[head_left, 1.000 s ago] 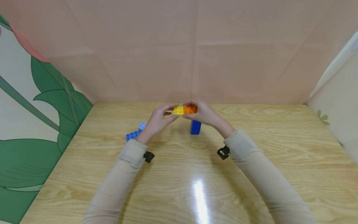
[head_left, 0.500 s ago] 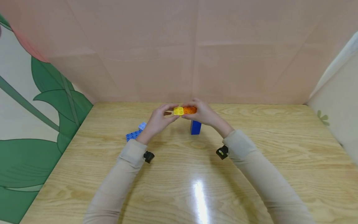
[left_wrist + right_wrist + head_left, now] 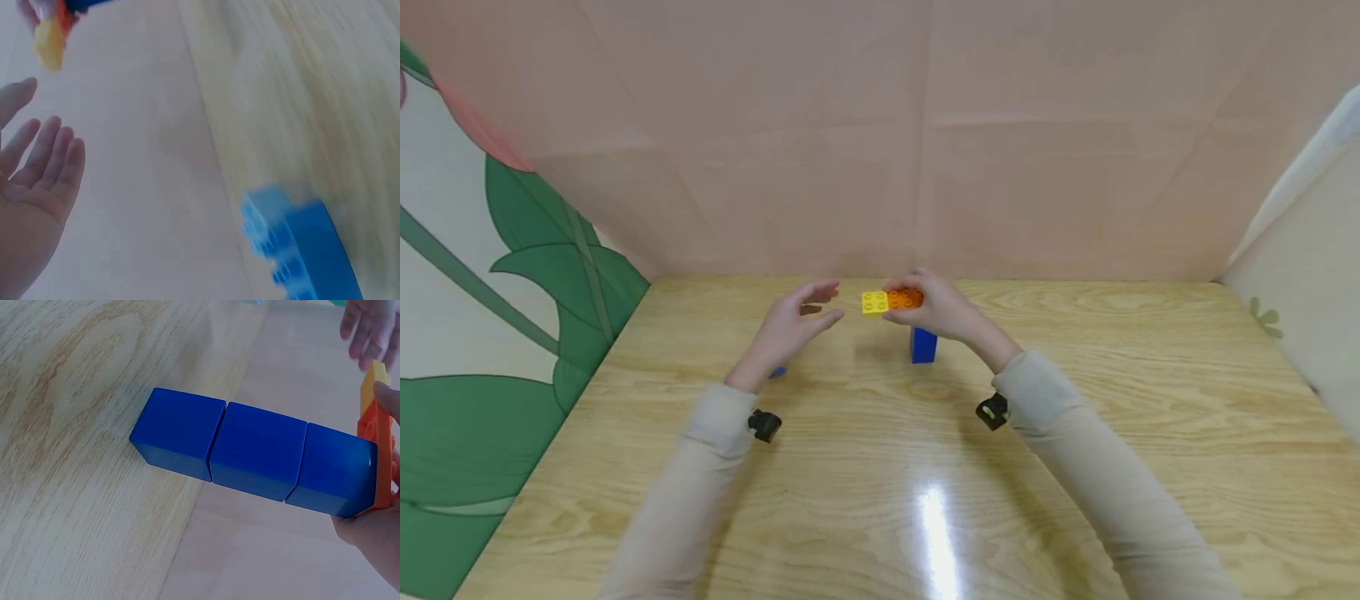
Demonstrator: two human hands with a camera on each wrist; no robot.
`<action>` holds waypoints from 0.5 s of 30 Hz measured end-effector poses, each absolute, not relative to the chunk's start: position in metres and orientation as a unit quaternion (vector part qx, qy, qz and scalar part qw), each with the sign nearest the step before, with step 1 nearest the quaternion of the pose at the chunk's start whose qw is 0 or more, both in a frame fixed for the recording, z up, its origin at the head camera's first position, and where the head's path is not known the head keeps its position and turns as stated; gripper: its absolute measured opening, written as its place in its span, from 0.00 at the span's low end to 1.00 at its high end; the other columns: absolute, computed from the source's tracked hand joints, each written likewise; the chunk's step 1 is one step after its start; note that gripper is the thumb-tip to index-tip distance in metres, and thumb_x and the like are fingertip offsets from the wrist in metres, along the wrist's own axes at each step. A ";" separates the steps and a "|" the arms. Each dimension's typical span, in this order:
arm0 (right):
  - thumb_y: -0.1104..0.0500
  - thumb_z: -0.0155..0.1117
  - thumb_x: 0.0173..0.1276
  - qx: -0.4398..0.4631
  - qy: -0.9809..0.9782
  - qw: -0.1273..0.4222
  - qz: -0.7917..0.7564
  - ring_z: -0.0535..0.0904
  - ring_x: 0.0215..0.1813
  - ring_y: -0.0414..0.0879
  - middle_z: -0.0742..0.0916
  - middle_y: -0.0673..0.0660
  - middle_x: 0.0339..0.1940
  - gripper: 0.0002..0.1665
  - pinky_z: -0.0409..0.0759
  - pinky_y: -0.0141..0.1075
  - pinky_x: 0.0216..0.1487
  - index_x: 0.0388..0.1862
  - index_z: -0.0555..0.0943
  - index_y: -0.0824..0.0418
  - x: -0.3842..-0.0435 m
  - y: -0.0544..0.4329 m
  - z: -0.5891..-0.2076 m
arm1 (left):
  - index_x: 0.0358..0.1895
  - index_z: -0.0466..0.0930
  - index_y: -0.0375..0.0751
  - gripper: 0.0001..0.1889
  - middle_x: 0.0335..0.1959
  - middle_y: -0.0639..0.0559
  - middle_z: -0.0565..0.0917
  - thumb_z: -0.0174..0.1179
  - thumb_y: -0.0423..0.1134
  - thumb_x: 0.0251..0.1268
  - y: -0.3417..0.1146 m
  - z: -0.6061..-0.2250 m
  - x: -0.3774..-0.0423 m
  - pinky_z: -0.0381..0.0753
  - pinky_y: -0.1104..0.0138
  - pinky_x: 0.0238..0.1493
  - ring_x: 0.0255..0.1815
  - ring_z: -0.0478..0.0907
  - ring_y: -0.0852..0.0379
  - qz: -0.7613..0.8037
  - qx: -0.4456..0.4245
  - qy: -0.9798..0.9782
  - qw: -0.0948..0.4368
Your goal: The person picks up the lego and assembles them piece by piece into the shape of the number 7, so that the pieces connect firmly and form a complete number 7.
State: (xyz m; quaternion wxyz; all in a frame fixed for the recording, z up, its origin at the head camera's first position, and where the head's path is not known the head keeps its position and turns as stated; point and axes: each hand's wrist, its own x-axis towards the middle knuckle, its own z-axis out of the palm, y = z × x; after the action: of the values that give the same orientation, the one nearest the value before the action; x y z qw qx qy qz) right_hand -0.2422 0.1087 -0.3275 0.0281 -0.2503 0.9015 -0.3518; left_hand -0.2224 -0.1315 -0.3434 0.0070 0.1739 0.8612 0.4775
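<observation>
Three dark blue blocks stacked as a tower (image 3: 257,449) stand upright on the table; the head view shows only the lower front (image 3: 923,347). An orange brick (image 3: 905,298) lies flat across the top. At its left end sits a yellow brick (image 3: 874,302) with studs up, sticking out past the tower. My right hand (image 3: 942,307) pinches the orange brick between thumb and fingers. My left hand (image 3: 792,323) is apart from the bricks, to the left of the yellow one, its fingers loosely bent with nothing between them.
A light blue brick (image 3: 267,209) and a longer blue brick (image 3: 322,250) lie on the table below my left hand. In the head view the left wrist mostly hides them. A pink cloth (image 3: 775,167) hangs behind the table's far edge.
My left hand has let go of the yellow brick and moved left, covering most of the loose blue bricks in the head view. My right hand keeps its grip on the orange brick.
</observation>
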 end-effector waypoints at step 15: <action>0.57 0.69 0.62 -0.248 0.899 0.037 -0.359 0.75 0.48 0.52 0.79 0.64 0.53 0.25 0.78 0.43 0.50 0.56 0.78 0.66 -0.242 0.105 -0.330 | 0.65 0.68 0.32 0.24 0.58 0.33 0.77 0.56 0.36 0.69 -0.212 -0.376 -0.213 0.74 0.49 0.62 0.59 0.74 0.39 0.409 0.118 0.904 0.045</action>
State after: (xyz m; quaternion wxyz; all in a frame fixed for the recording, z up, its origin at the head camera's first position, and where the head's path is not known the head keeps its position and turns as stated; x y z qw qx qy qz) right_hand -0.2418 0.1050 -0.3300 0.0374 -0.2477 0.8992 -0.3587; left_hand -0.2129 -0.2121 -0.3764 0.0452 0.1180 0.9036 0.4093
